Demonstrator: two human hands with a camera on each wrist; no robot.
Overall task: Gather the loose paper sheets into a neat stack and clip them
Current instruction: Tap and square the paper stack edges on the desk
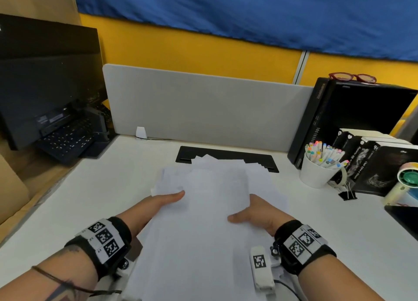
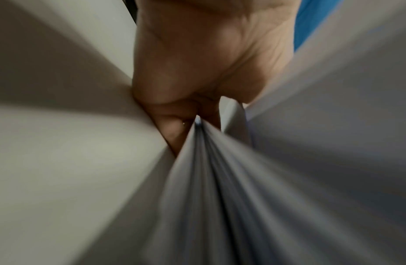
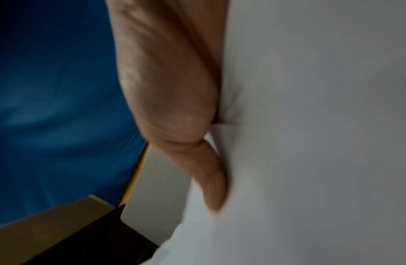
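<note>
Office cubicle; desk divider (image 1: 203, 106); monitor (image 1: 45, 79); keyboard (image 1: 67, 140); marker cup (image 1: 316, 172)

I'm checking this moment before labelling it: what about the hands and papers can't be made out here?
- Head view: the fingers of the left hand and right hand are hidden under the papers.
- Left wrist view: sheet edges are blurred, so no count.
- Head view: the clip is too small to show detail.
</note>
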